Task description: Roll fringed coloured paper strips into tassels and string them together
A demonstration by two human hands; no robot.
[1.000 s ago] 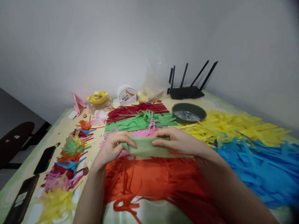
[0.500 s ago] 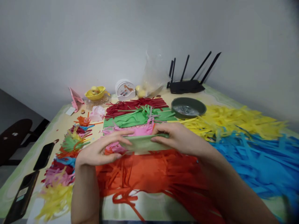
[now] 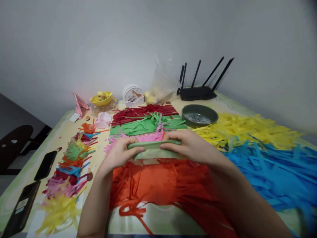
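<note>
My left hand [image 3: 120, 152] and my right hand [image 3: 184, 143] pinch the two ends of a light green sheet [image 3: 153, 150], thumbs in front and fingers behind. Its upper edge looks folded or rolled over; whether it is paper or thin cloth I cannot tell. In front of it lies orange-red fringed paper [image 3: 156, 185] with loose strips on both sides. Behind my hands are a pink fringed piece [image 3: 148, 136], a green fringed piece [image 3: 133, 126] and a dark red one [image 3: 123, 117].
Yellow strips [image 3: 257, 129] and blue strips [image 3: 267, 172] spread on the right. A dark green bowl [image 3: 215, 115] holds clear plastic. Behind stands a black router [image 3: 198, 93]. On the left lie a multicoloured tassel row [image 3: 74, 152] and two phones [image 3: 46, 164].
My left hand has closed on the left end of the green sheet, its fingers previously spread. The sheet now looks straighter between both hands. My right hand keeps its grip.
</note>
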